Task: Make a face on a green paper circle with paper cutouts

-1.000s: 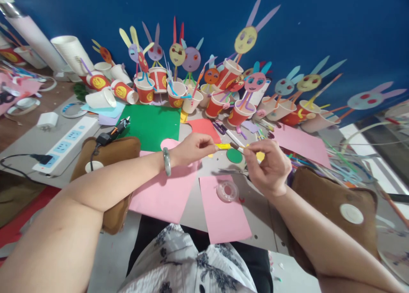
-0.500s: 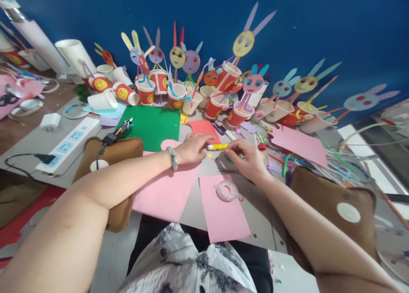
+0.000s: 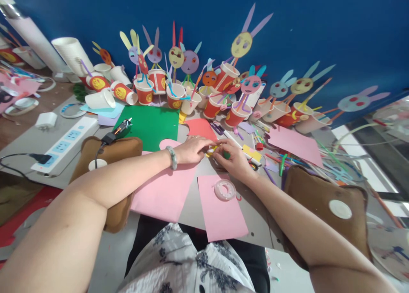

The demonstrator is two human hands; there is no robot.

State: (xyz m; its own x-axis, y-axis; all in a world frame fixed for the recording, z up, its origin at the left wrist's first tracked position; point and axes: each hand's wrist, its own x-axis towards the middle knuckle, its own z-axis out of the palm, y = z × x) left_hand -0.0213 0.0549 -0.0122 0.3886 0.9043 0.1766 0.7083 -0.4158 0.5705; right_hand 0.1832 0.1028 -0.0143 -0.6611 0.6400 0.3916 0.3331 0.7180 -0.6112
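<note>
Both my hands meet over the grey table, just beyond a large pink sheet point(image 3: 172, 191). My left hand point(image 3: 191, 150), with a bangle at the wrist, has its fingers curled at a small yellow tube with a white end point(image 3: 211, 149). Pinched fingers of my right hand point(image 3: 234, 159) are at the same tube, which they mostly cover. A bit of green point(image 3: 226, 155) shows under the right fingers. Nearer to me, a roll of clear tape point(image 3: 225, 190) lies on a smaller pink sheet point(image 3: 220, 220). Red paper point(image 3: 202, 129) lies behind my left fingers.
Paper cups point(image 3: 238, 114) with rabbit-faced paper figures line the blue wall. Green paper point(image 3: 150, 124), a power strip point(image 3: 65, 144) and a brown cushion-like pouch point(image 3: 128, 146) are at left. Another brown pouch point(image 3: 329, 208), pens point(image 3: 230, 137) and coloured sticks lie at right.
My right hand has shifted left toward my left hand, covering more of the yellow tube. Yellow and white items to its right are now uncovered. My left hand has barely moved.
</note>
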